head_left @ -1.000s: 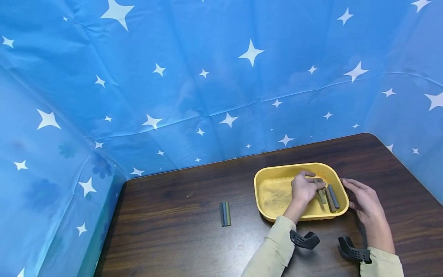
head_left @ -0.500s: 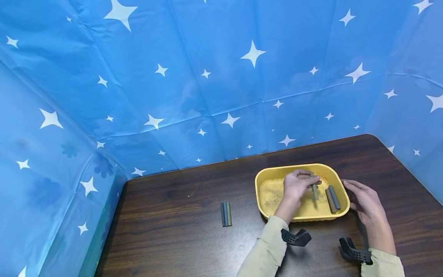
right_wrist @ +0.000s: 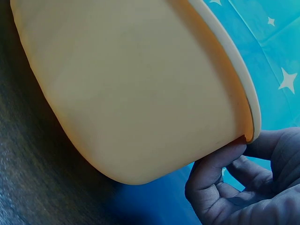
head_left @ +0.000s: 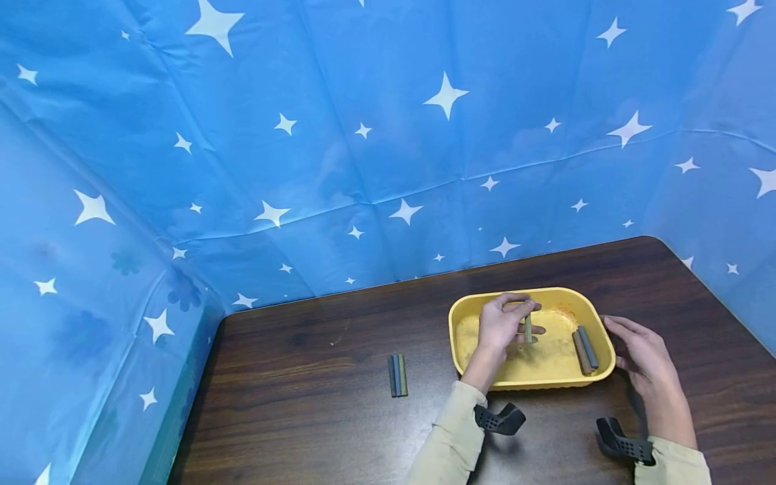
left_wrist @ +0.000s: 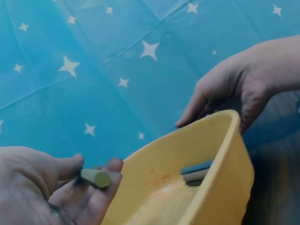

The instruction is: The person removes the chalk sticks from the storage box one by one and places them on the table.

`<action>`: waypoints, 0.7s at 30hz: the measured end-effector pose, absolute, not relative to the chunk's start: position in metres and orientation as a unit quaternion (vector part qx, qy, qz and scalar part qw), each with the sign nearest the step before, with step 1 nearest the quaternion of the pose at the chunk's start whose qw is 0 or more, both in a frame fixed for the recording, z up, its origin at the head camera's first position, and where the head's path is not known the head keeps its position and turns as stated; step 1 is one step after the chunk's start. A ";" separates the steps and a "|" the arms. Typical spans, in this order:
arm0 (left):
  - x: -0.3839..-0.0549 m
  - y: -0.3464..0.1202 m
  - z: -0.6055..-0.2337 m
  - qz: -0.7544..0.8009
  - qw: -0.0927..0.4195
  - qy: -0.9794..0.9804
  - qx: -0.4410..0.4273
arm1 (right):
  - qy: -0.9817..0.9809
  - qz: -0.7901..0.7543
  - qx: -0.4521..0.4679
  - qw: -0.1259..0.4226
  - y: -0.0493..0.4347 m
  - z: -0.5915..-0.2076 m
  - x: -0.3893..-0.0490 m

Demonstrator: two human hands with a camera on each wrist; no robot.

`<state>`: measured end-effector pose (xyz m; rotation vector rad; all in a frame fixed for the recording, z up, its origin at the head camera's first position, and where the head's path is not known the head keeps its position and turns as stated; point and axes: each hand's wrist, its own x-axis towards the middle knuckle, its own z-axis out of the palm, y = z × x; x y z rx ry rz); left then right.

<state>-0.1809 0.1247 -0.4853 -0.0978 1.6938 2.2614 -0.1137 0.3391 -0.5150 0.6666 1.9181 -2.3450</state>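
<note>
My left hand [head_left: 497, 330] pinches a yellow-green chalk stick [head_left: 529, 329] between thumb and fingers, above the inside of the yellow tub [head_left: 539, 385]. The stick's blunt end faces the camera in the left wrist view. At the tub's right end, my right hand [head_left: 649, 360] holds the rim with curled fingers, as the right wrist view shows. Inside the tub, against the right wall, lie a brown chalk stick [head_left: 581, 353] and a blue one [head_left: 588, 347]. A dark stick [left_wrist: 194, 182] lies below them in the left wrist view.
Left of the tub, three chalk sticks lie side by side on the dark wooden table [head_left: 291, 417]: dark [head_left: 391, 376], blue [head_left: 397, 376] and yellow-green [head_left: 403, 375]. A blue star-patterned curtain [head_left: 339, 168] stands behind the table and along its sides.
My left hand has lifted the yellow-green chalk stick from beside the others in the tub and carried it left. My right hand has stayed at the tub's right rim.
</note>
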 end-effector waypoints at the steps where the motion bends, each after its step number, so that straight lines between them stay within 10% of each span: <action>1: -0.181 0.121 -0.485 0.788 0.156 0.594 -0.031 | 0.617 -0.757 0.214 0.020 0.339 -0.515 -0.114; 21: -0.190 0.023 -0.482 0.803 0.091 0.587 -0.049 | 0.609 -0.761 0.224 0.025 0.339 -0.515 -0.115</action>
